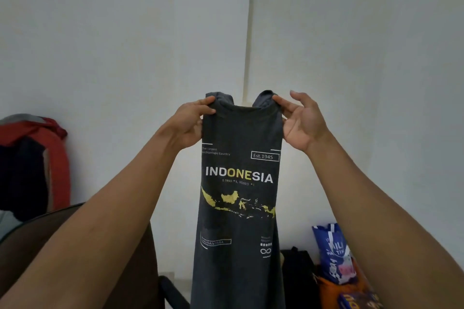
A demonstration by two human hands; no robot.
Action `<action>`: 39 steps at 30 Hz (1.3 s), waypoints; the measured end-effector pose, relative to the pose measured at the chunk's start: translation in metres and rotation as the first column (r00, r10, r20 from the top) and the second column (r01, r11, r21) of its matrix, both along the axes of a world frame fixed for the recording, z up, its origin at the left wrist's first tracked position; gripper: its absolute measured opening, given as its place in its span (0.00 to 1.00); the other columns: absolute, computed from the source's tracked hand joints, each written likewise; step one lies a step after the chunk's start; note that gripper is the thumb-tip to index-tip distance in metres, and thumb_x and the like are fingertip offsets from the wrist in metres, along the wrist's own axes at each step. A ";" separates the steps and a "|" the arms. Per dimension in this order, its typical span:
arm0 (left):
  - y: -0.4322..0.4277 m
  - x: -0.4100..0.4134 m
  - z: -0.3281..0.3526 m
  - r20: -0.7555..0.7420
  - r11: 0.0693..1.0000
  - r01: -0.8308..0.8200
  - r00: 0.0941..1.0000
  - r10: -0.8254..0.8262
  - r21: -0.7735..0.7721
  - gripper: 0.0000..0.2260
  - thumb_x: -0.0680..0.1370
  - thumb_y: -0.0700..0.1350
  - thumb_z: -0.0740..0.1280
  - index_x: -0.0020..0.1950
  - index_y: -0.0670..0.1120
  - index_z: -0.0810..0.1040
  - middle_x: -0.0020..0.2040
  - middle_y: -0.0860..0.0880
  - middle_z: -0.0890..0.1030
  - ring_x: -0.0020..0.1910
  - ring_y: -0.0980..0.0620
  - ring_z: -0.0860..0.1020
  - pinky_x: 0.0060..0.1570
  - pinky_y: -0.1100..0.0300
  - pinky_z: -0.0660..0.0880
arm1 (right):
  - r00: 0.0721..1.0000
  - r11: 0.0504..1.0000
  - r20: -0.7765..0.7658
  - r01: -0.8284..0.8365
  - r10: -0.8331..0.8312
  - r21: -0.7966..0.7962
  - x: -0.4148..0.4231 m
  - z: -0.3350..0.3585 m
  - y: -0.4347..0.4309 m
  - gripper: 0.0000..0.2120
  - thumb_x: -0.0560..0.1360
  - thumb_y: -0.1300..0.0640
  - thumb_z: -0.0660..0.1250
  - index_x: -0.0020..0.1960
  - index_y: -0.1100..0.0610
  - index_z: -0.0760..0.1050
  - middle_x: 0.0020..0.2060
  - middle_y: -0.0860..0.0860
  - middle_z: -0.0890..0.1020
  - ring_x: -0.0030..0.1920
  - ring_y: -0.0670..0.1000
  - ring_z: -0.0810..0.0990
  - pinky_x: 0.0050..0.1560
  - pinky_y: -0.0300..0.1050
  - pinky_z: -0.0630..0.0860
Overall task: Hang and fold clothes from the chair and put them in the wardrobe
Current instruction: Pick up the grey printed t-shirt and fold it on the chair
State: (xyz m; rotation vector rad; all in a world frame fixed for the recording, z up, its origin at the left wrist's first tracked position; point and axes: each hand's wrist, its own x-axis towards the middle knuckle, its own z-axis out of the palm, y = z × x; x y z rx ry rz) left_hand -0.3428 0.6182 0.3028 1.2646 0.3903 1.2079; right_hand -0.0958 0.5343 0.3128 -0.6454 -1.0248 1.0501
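In the head view, we hold the shirt [238, 208] up in the air before the wall, print facing us, its hem dropping out of frame. Our left hand [190, 123] has a closed grip on the shirt's left shoulder, fingers curled round the fabric. Our right hand [303, 123] pinches the other shoulder between thumb and forefinger, with the other fingers spread free. Left of the shirt is the chair [140, 271] with a clothes pile [35, 158] beyond it, and right of the shirt stand bags [334, 251]. We judge the right grip the weak point. So light a pinch may slip, and then the narrowed shirt would sag and any sides tucked behind fall open.
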 end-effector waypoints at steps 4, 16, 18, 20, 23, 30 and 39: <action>0.005 -0.016 -0.011 -0.294 0.998 -0.036 0.955 0.048 0.046 0.15 0.80 0.41 0.64 0.66 0.46 0.79 0.61 0.48 0.78 0.54 0.48 0.78 0.50 0.47 0.78 | 0.992 0.999 0.122 0.012 -0.009 -0.030 -0.013 -0.010 0.011 0.16 0.78 0.50 0.64 0.56 0.60 0.82 0.50 0.54 0.82 0.53 0.55 0.77 0.59 0.51 0.76; 0.020 -0.091 -0.089 -0.507 0.974 -0.165 0.860 0.064 -0.156 0.04 0.79 0.43 0.66 0.53 0.45 0.79 0.61 0.45 0.77 0.57 0.43 0.77 0.48 0.30 0.78 | 0.954 0.937 0.263 -0.047 0.145 -0.345 -0.087 -0.092 0.078 0.17 0.76 0.46 0.63 0.51 0.59 0.81 0.46 0.53 0.81 0.43 0.54 0.79 0.47 0.50 0.77; 0.029 -0.109 -0.104 -0.526 0.964 -0.215 0.844 0.101 -0.159 0.07 0.79 0.44 0.66 0.56 0.45 0.79 0.60 0.46 0.78 0.55 0.44 0.78 0.49 0.34 0.79 | 0.955 0.929 0.242 -0.074 0.171 -0.364 -0.105 -0.110 0.097 0.18 0.77 0.46 0.63 0.52 0.59 0.81 0.46 0.53 0.81 0.43 0.54 0.79 0.47 0.50 0.77; 0.039 -0.130 -0.122 -0.545 0.946 -0.272 0.827 0.136 -0.176 0.10 0.79 0.45 0.66 0.59 0.43 0.79 0.59 0.46 0.79 0.57 0.43 0.79 0.56 0.34 0.77 | 0.955 0.922 0.228 -0.096 0.192 -0.374 -0.126 -0.130 0.115 0.18 0.78 0.46 0.63 0.54 0.59 0.81 0.47 0.54 0.81 0.45 0.54 0.79 0.49 0.50 0.77; 0.056 -0.161 -0.154 -0.553 0.916 -0.338 0.816 0.169 -0.218 0.13 0.79 0.46 0.66 0.61 0.43 0.78 0.61 0.45 0.80 0.58 0.40 0.81 0.56 0.37 0.78 | 0.960 0.904 0.172 -0.133 0.219 -0.406 -0.162 -0.162 0.147 0.18 0.79 0.47 0.63 0.54 0.60 0.80 0.49 0.55 0.81 0.46 0.54 0.78 0.48 0.49 0.78; 0.089 -0.224 -0.237 -0.552 0.815 -0.514 0.775 0.307 -0.268 0.13 0.81 0.55 0.60 0.48 0.48 0.79 0.53 0.44 0.81 0.50 0.46 0.80 0.50 0.48 0.75 | 0.954 0.813 0.006 -0.251 0.298 -0.525 -0.251 -0.248 0.221 0.18 0.77 0.44 0.65 0.44 0.60 0.80 0.47 0.57 0.81 0.48 0.57 0.80 0.55 0.53 0.78; 0.107 -0.282 -0.303 -0.501 0.761 -0.539 0.801 0.329 -0.362 0.18 0.81 0.59 0.57 0.44 0.47 0.77 0.48 0.45 0.78 0.47 0.47 0.77 0.48 0.50 0.73 | 0.915 0.742 -0.144 -0.392 0.378 -0.544 -0.331 -0.314 0.258 0.22 0.78 0.42 0.64 0.39 0.60 0.78 0.40 0.56 0.84 0.41 0.55 0.83 0.49 0.48 0.79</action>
